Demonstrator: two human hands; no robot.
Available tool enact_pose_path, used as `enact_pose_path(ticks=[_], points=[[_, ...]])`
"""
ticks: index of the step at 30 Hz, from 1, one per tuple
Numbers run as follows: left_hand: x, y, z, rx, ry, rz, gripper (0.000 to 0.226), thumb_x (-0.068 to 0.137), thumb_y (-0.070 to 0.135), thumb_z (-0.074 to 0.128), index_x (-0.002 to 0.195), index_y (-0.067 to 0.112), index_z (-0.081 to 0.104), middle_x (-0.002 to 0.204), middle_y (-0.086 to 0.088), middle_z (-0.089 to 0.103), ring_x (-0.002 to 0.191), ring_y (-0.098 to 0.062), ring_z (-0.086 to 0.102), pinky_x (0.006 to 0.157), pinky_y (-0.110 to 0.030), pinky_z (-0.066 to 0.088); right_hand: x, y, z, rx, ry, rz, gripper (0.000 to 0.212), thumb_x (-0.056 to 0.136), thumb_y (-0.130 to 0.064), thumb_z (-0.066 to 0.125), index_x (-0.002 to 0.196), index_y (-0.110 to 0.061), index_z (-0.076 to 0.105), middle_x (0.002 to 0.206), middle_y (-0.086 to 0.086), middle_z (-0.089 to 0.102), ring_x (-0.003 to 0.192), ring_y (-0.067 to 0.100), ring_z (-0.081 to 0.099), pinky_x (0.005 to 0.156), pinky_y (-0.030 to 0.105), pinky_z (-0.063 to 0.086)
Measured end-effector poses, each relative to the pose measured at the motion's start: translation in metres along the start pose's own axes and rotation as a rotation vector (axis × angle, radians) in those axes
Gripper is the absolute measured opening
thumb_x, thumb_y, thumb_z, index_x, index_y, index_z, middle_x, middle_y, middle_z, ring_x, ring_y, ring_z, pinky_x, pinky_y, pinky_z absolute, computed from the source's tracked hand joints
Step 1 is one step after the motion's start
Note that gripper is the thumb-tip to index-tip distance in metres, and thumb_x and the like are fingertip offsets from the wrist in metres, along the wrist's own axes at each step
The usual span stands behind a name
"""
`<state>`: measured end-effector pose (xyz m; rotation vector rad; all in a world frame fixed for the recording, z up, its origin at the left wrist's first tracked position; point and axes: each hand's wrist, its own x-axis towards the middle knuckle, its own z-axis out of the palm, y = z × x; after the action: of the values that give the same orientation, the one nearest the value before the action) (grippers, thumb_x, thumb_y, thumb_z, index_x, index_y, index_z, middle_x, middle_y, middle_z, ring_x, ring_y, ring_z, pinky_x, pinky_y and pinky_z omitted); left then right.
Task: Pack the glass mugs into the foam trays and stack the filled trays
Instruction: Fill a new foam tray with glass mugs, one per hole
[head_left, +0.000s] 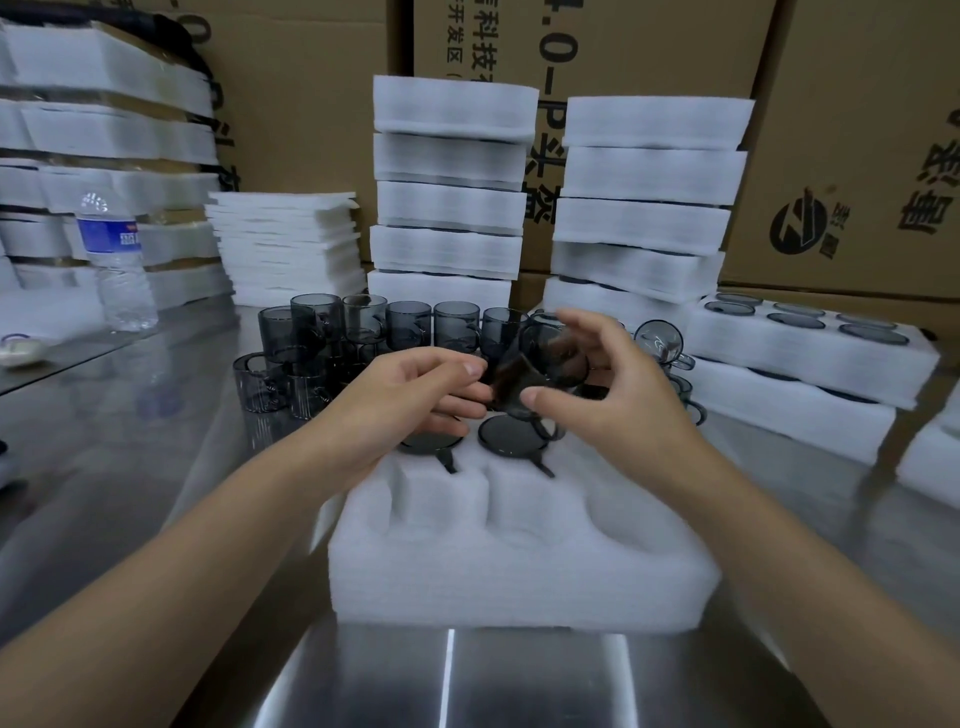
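A water bottle (119, 260) is standing near the far left edge of the bench (130, 441). Right of it, loose mugs (322, 338) are clustering toward the back. The left hand (415, 400) is hovering over the far left part of the foam tray (519, 545), which is sitting at the middle of the bench's front edge. Its fingers are curling and its thumb is reaching to the left side of a tilted smoky glass mug (540, 369). Blur is hiding whether it is gripping or only touching. The right hand (613, 374) is gripping that mug, thumb on the near side, fingers arching over the top. The mug is hanging between the hands, just above the tray's far row, where two seated mugs (511, 436) are resting in pockets. Filled trays (810, 353) are lying stacked toward the right edge.
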<state>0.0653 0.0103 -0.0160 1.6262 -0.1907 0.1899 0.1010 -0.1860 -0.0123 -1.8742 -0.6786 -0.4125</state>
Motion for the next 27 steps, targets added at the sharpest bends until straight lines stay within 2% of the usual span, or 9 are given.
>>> enact_pose_path(ticks=[2, 4, 5, 7, 10, 14, 18, 22, 27], points=[[-0.001, 0.000, 0.000, 0.019, -0.005, 0.003, 0.014, 0.092, 0.022, 0.058, 0.098, 0.020, 0.071, 0.093, -0.002, 0.075, 0.085, -0.013, 0.071, 0.062, -0.017, 0.053, 0.005, 0.004, -0.012, 0.126, -0.048, 0.078, 0.049, 0.073, -0.014, 0.078, 0.113, -0.034, 0.058, 0.096, -0.010, 0.060, 0.078, -0.005, 0.057, 0.070, 0.007, 0.043], [-0.001, -0.001, 0.000, 0.031, -0.006, 0.005, 0.014, 0.092, 0.023, 0.059, 0.096, 0.021, 0.072, 0.092, -0.001, 0.075, 0.084, -0.013, 0.071, 0.062, -0.017, 0.053, 0.009, 0.008, -0.024, 0.205, -0.118, 0.149, 0.042, 0.074, -0.007, 0.076, 0.107, -0.029, 0.063, 0.097, 0.008, 0.061, 0.080, 0.006, 0.059, 0.068, 0.014, 0.046], [-0.001, 0.000, 0.001, 0.040, -0.010, 0.005, 0.014, 0.092, 0.023, 0.059, 0.095, 0.021, 0.072, 0.092, -0.001, 0.075, 0.084, -0.012, 0.071, 0.062, -0.017, 0.053, 0.010, 0.012, -0.031, 0.208, -0.149, 0.185, 0.042, 0.070, -0.010, 0.077, 0.106, -0.029, 0.065, 0.103, 0.013, 0.062, 0.083, 0.011, 0.059, 0.069, 0.017, 0.046], [-0.001, 0.000, 0.001, 0.062, -0.022, 0.008, 0.015, 0.092, 0.023, 0.058, 0.094, 0.023, 0.073, 0.092, 0.000, 0.075, 0.083, -0.012, 0.071, 0.062, -0.017, 0.053, 0.011, 0.017, -0.040, 0.193, -0.177, 0.245, 0.046, 0.060, -0.020, 0.071, 0.105, -0.030, 0.066, 0.108, 0.010, 0.062, 0.086, 0.012, 0.059, 0.070, 0.017, 0.044], [-0.001, -0.001, 0.001, 0.077, -0.031, 0.012, 0.016, 0.093, 0.022, 0.058, 0.092, 0.024, 0.074, 0.091, 0.000, 0.075, 0.081, -0.011, 0.070, 0.062, -0.017, 0.053, 0.012, 0.026, -0.048, 0.215, -0.232, 0.276, 0.049, 0.056, -0.019, 0.064, 0.104, -0.028, 0.067, 0.109, 0.007, 0.059, 0.091, 0.012, 0.057, 0.073, 0.018, 0.042], [-0.001, -0.001, 0.001, 0.087, -0.035, 0.014, 0.018, 0.092, 0.021, 0.058, 0.087, 0.026, 0.075, 0.090, -0.001, 0.075, 0.079, -0.010, 0.070, 0.061, -0.017, 0.052, 0.011, 0.031, -0.050, 0.190, -0.321, 0.274, 0.049, 0.053, -0.021, 0.067, 0.101, -0.034, 0.069, 0.107, 0.006, 0.056, 0.091, 0.014, 0.054, 0.077, 0.026, 0.041], [-0.001, -0.001, 0.002, 0.096, -0.040, 0.010, 0.016, 0.092, 0.021, 0.059, 0.089, 0.024, 0.075, 0.090, 0.000, 0.075, 0.077, -0.009, 0.069, 0.061, -0.016, 0.052, 0.012, 0.033, -0.051, 0.187, -0.369, 0.282, 0.054, 0.044, -0.034, 0.072, 0.098, -0.037, 0.068, 0.104, 0.003, 0.057, 0.090, 0.012, 0.055, 0.078, 0.027, 0.043], [-0.002, -0.001, 0.002, 0.110, -0.042, 0.010, 0.015, 0.093, 0.020, 0.058, 0.092, 0.021, 0.073, 0.089, 0.000, 0.075, 0.075, -0.007, 0.068, 0.061, -0.016, 0.052, 0.013, 0.035, -0.048, 0.143, -0.403, 0.276, 0.050, 0.054, -0.019, 0.072, 0.102, -0.029, 0.063, 0.102, 0.002, 0.056, 0.095, 0.012, 0.054, 0.080, 0.024, 0.044], [-0.002, 0.000, 0.003, 0.132, -0.040, 0.011, 0.016, 0.094, 0.018, 0.057, 0.092, 0.020, 0.073, 0.088, 0.000, 0.075, 0.074, -0.006, 0.068, 0.061, -0.016, 0.053, 0.011, 0.035, -0.048, 0.093, -0.455, 0.289, 0.051, 0.056, -0.018, 0.069, 0.106, -0.027, 0.061, 0.101, 0.000, 0.053, 0.091, 0.012, 0.051, 0.081, 0.027, 0.040]])
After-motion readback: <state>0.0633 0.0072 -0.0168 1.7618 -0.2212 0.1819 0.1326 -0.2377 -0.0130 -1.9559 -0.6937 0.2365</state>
